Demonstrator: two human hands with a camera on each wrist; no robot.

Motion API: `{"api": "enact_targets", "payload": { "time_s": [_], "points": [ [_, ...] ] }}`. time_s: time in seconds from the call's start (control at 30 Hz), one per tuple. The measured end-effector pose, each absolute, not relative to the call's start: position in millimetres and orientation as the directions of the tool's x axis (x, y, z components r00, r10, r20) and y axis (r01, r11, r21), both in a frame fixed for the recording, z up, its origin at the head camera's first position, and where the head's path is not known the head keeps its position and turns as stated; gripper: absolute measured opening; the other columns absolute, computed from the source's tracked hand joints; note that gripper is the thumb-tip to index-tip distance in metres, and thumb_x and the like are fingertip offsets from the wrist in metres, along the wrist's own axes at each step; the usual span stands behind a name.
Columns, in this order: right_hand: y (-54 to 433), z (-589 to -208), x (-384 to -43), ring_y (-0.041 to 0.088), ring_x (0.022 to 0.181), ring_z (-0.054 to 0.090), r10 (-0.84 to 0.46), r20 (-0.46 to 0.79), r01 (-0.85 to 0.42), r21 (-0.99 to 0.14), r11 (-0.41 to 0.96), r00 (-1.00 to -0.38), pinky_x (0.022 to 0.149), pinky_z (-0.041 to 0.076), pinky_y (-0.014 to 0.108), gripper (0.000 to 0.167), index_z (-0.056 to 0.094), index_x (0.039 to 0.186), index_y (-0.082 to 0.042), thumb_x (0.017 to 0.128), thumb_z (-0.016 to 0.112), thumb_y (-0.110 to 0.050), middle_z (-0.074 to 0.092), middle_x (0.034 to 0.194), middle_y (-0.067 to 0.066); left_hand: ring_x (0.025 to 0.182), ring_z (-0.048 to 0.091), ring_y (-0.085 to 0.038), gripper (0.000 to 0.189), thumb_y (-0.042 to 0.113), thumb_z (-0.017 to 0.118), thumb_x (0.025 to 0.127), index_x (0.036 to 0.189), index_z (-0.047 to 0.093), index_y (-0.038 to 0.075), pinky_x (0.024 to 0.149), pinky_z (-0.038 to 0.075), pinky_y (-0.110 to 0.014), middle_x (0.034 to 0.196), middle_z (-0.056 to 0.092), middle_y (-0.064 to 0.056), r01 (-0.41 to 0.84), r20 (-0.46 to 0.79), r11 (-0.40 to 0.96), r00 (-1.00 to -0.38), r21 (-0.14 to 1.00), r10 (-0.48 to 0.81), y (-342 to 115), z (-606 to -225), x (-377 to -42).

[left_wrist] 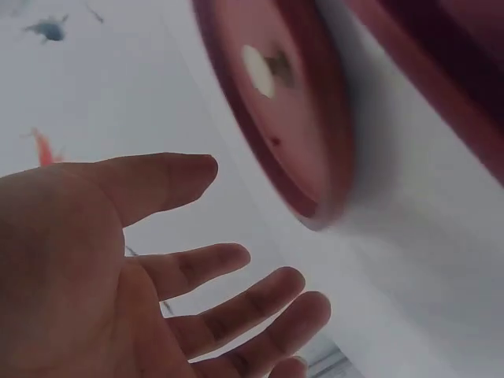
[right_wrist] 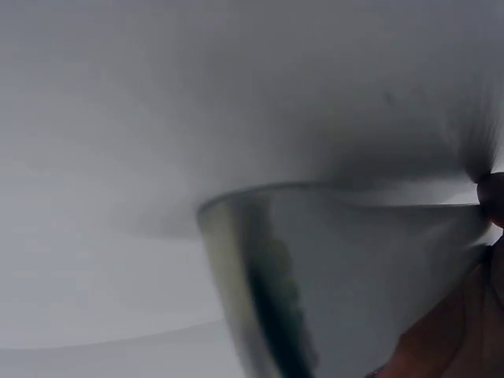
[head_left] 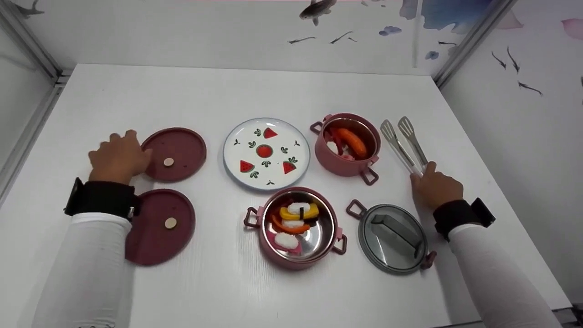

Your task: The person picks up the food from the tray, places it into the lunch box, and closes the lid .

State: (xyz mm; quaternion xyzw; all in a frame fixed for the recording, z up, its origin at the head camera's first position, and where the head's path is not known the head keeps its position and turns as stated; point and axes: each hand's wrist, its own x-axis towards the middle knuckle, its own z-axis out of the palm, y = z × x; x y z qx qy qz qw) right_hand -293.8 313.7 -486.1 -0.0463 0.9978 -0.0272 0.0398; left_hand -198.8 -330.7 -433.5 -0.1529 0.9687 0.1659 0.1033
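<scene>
While I watch the white flat tabletop remotely, the farther dark-red round disc lies just beside my left grip, fingers loosely spread. At the right, slotted silver metal tongs have their near end held in my right grip.

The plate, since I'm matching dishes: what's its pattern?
Watermelons and leafy sprigs on the white plate, clearest in the head view.
</scene>
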Motion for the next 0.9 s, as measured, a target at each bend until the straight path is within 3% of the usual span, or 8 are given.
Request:
{"api": "enact_targets", "payload": {
  "time_s": [0.2, 0.33, 0.53, 0.73, 0.9],
  "points": [
    [314, -485, -295, 0.044, 0.058, 0.061, -0.092, -0.076, -0.089, -0.046, 0.995, -0.993, 0.045, 0.042, 0.047, 0.050, 0.037, 0.115, 0.014, 0.106, 0.033, -0.035, 0.060, 0.074, 0.032, 0.095, 0.053, -0.043, 0.062, 0.028, 0.038, 0.100, 0.142, 0.027, -0.017, 0.075, 0.048, -0.049, 0.117, 0.052, -0.036, -0.349, -0.403, 0.870, -0.894, 0.348, -0.198, -347, -451, -197],
    [314, -487, -294, 0.044, 0.058, 0.062, -0.102, -0.059, -0.098, -0.054, 0.994, -0.993, 0.045, 0.043, 0.047, 0.050, 0.037, 0.115, 0.014, 0.106, 0.034, -0.035, 0.061, 0.074, 0.032, 0.091, 0.052, -0.038, 0.058, 0.013, 0.041, 0.093, 0.142, 0.027, -0.016, 0.070, 0.046, -0.038, 0.117, 0.052, -0.034, -0.342, -0.436, 0.855, -0.887, 0.391, -0.155, -349, -450, -202],
    [315, -491, -288, 0.042, 0.056, 0.061, -0.085, -0.083, -0.079, -0.074, 0.994, -0.993, 0.044, 0.043, 0.046, 0.049, 0.037, 0.111, 0.013, 0.107, 0.033, -0.035, 0.059, 0.070, 0.029, 0.097, 0.051, -0.038, 0.060, 0.008, 0.037, 0.091, 0.146, 0.027, -0.015, 0.071, 0.045, -0.037, 0.126, 0.049, -0.033, -0.336, -0.400, 0.830, -0.904, 0.446, -0.150, -348, -444, -206],
    [319, -492, -291, 0.043, 0.057, 0.061, -0.097, -0.078, -0.091, -0.080, 0.993, -0.992, 0.044, 0.043, 0.047, 0.050, 0.037, 0.109, 0.013, 0.107, 0.032, -0.037, 0.058, 0.071, 0.029, 0.075, 0.056, -0.023, 0.059, 0.012, 0.032, 0.096, 0.150, 0.026, -0.011, 0.060, 0.044, -0.031, 0.105, 0.059, -0.022, -0.316, -0.316, 0.766, -0.936, 0.559, -0.155, -344, -436, -196],
    [318, -491, -300, 0.042, 0.058, 0.061, -0.113, -0.081, -0.106, -0.092, 0.990, -0.990, 0.045, 0.042, 0.046, 0.054, 0.037, 0.111, 0.014, 0.106, 0.032, -0.040, 0.059, 0.073, 0.030, 0.083, 0.055, -0.025, 0.057, 0.016, 0.030, 0.102, 0.153, 0.026, -0.007, 0.065, 0.044, -0.032, 0.108, 0.059, -0.021, -0.251, -0.219, 0.764, -0.965, 0.595, -0.146, -328, -419, -174]
  ]
}}
